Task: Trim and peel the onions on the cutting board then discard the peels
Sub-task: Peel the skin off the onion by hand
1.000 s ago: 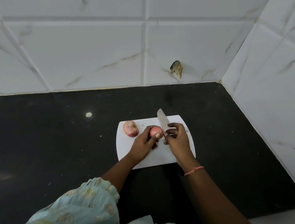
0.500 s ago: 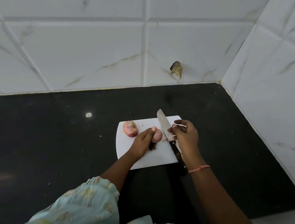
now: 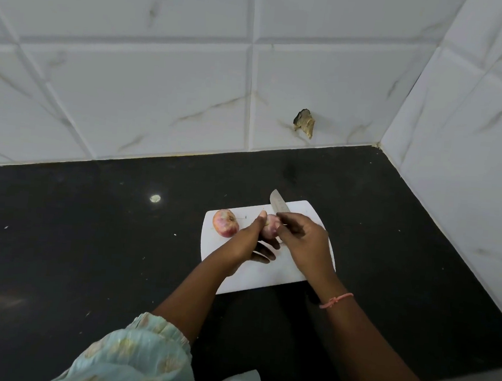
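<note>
A white cutting board [image 3: 297, 269] lies on the black counter. A pink onion [image 3: 225, 222] sits alone on the board's left end. My left hand [image 3: 253, 240] grips a second pink onion [image 3: 271, 227] just above the board's middle. My right hand [image 3: 304, 239] holds a knife by its handle, which the hand hides. The steel blade [image 3: 278, 207] points away from me and touches the right side of the held onion.
The black counter [image 3: 88, 252] runs left and right of the board. White tiled walls [image 3: 161, 93] close the back and the right side. A brown chip [image 3: 304, 126] marks the back wall. A small pale spot [image 3: 155, 198] lies on the counter at left.
My right hand let the knife lie on the board half a second ago and now grips it again, the blade against the held onion. My left hand has kept the onion, lifted slightly.
</note>
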### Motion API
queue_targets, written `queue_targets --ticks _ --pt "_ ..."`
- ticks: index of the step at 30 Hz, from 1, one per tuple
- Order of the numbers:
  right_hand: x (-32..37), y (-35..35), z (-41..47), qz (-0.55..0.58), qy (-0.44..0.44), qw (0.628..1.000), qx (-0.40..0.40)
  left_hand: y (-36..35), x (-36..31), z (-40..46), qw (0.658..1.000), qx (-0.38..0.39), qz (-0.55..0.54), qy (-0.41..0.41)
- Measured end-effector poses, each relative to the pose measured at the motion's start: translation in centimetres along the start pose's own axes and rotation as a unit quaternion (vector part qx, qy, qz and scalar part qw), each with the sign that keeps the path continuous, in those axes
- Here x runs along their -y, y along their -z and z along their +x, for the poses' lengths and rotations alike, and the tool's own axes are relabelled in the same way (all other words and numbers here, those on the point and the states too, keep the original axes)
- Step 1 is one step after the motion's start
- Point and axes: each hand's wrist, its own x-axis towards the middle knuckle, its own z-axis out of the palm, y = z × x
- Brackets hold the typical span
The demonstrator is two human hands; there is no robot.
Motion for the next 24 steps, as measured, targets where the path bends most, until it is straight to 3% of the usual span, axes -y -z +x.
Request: queue_targets --ticks 7,14,20,24 --pt "0.5 0.4 0.1 0.074 -0.023 0.996 -0.043 -0.1 -0.1 -1.7 0.994 0.005 -0.108 -0.026" --pt "0.4 -0.1 -0.9 0.091 -0.027 0.995 0.033 -0.6 -0.4 -2.2 0.993 -0.021 -0.115 -0.011" --pt "0.4 0.0 -0.7 0.142 -0.03 0.989 -0.008 -1.0 -0.8 -2.4 0.989 -0.029 -0.144 0.008" --pt "0.3 -0.2 -0.1 0.1 -0.036 0.993 -0.048 -0.6 -1.1 -2.6 0.98 -0.01 -0.194 0.047"
